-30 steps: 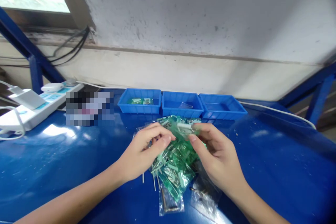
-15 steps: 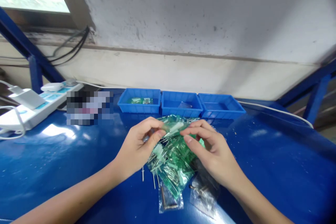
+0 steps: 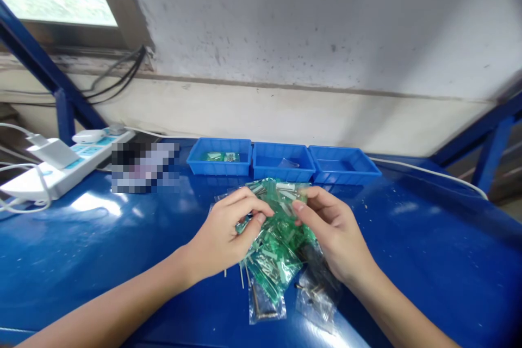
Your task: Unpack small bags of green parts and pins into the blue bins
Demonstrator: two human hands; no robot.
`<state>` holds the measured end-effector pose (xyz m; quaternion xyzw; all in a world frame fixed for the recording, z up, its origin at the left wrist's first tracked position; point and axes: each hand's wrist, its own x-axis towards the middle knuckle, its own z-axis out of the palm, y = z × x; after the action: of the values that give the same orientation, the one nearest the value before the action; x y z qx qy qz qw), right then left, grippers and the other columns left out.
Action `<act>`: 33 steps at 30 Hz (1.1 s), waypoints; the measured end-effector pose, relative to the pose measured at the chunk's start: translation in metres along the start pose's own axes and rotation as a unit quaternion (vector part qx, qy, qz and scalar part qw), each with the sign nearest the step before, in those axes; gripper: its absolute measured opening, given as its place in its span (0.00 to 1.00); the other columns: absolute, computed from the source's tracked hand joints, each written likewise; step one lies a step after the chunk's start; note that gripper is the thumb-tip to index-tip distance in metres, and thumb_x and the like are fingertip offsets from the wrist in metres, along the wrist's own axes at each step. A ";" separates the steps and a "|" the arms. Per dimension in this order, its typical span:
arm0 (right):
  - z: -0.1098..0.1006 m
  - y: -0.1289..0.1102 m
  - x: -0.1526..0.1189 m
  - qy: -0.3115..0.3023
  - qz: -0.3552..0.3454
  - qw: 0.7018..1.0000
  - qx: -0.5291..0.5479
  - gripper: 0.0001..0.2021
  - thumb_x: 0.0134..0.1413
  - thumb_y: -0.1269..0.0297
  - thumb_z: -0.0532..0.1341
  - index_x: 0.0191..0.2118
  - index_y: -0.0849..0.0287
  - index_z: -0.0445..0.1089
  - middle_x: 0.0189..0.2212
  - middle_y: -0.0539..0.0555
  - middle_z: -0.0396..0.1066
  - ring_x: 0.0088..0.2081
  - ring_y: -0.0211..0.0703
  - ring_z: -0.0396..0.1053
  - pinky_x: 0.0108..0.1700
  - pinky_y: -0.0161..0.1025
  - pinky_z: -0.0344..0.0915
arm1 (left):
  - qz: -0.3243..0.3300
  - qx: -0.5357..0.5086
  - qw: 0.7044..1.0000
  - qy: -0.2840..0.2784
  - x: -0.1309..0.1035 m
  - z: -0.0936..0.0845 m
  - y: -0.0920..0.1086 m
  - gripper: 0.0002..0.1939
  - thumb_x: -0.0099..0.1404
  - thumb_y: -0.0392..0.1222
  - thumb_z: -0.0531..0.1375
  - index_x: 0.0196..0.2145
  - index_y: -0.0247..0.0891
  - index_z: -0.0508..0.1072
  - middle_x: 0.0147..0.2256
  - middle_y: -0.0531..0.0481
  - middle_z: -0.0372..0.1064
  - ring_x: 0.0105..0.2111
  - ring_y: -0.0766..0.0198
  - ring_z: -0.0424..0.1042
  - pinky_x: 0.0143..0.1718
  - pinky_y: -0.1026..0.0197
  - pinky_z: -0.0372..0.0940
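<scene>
Over a heap of green plastic bags [image 3: 271,263], my right hand [image 3: 332,225] pinches a small green bag [image 3: 285,206] between thumb and fingers. My left hand [image 3: 232,225] is just left of that bag, its thumb and index finger drawn together; whether they grip its edge I cannot tell. Through the green film of the heap show pale labels and thin metal pieces. Below the heap lie a clear bag with a brown metal piece [image 3: 267,302] and another clear bag with small dark parts [image 3: 316,304].
Three blue bins stand in a row behind the heap: the left bin [image 3: 220,168] holds green bags, the middle bin [image 3: 281,171] a clear scrap, beside the right bin [image 3: 346,176]. At left are a white power strip [image 3: 69,171] with plugs and a blurred-out object [image 3: 142,168].
The small green bag has shifted slightly right with my right hand. My left fingertips have moved right and a little down, and come closer together. The view has turned slightly.
</scene>
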<state>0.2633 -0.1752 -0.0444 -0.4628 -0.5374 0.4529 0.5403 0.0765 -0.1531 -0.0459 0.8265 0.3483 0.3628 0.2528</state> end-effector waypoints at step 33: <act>0.002 -0.004 -0.008 -0.082 0.058 0.989 0.109 0.12 0.54 0.57 0.58 0.25 0.57 0.68 0.20 0.48 0.61 0.24 0.36 0.59 0.28 0.35 0.60 | 0.236 0.105 0.955 0.147 -0.001 0.002 -0.001 0.17 0.60 0.22 0.55 0.39 0.41 0.72 0.38 0.51 0.57 0.32 0.70 0.65 0.29 0.66 0.65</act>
<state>0.2614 -0.1839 -0.0419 -0.3924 -0.4995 0.5761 0.5144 0.0770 -0.1536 -0.0484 0.8446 0.2129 0.4910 0.0179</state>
